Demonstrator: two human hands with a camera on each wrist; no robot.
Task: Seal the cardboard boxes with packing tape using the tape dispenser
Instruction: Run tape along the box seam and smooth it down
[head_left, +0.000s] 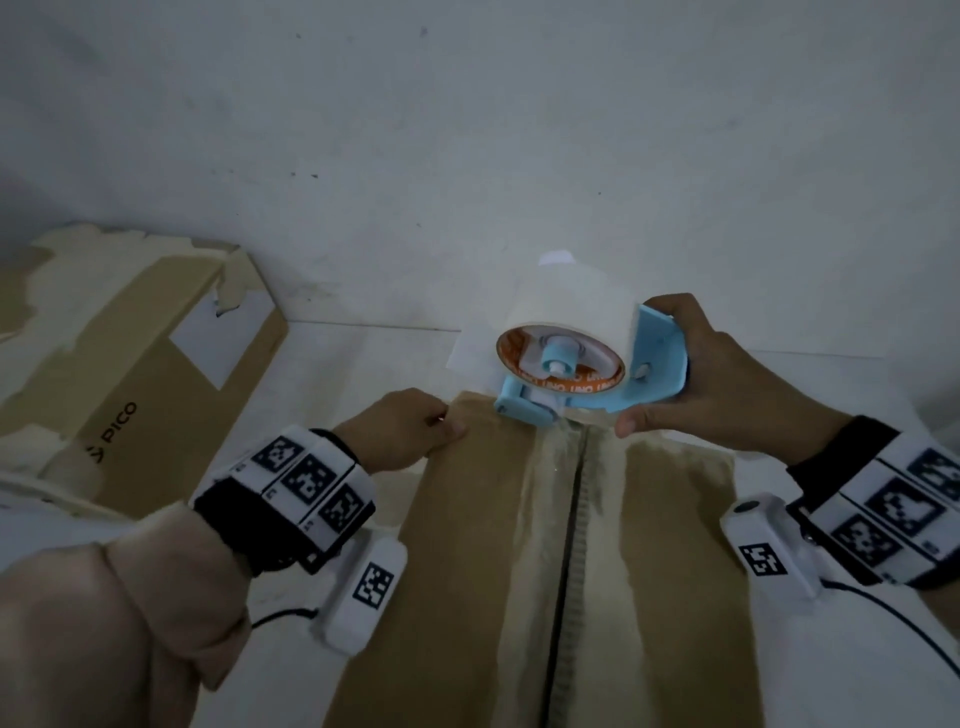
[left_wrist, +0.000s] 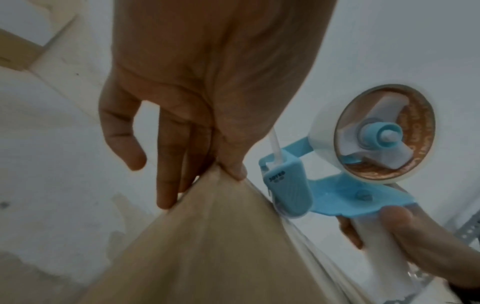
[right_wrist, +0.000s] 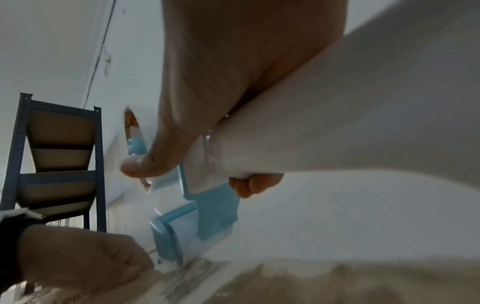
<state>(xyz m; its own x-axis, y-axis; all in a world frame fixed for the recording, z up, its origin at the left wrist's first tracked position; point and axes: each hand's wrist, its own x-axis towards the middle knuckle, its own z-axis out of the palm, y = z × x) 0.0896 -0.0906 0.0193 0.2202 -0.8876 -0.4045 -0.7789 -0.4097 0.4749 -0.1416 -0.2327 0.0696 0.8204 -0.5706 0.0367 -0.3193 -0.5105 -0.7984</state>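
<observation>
A brown cardboard box (head_left: 467, 545) lies in front of me, its two top flaps meeting at a dark centre seam (head_left: 571, 545) bordered by a pale, glossy strip. My right hand (head_left: 717, 374) grips the white handle of a blue tape dispenser (head_left: 654, 364). The dispenser carries a white tape roll (head_left: 571, 306), and its front end rests on the far end of the seam. My left hand (head_left: 410, 426) pinches the box's far left corner, thumb on top (left_wrist: 233, 170) and fingers (left_wrist: 166, 185) down the side. The dispenser (left_wrist: 337, 191) sits just right of that corner.
A second brown box (head_left: 130, 384) printed PICO, with torn pale tape remnants, lies at the left against the white wall. The boxes rest on a white surface (head_left: 363, 358). A dark metal shelving rack (right_wrist: 57, 164) stands beyond my left hand (right_wrist: 85, 257).
</observation>
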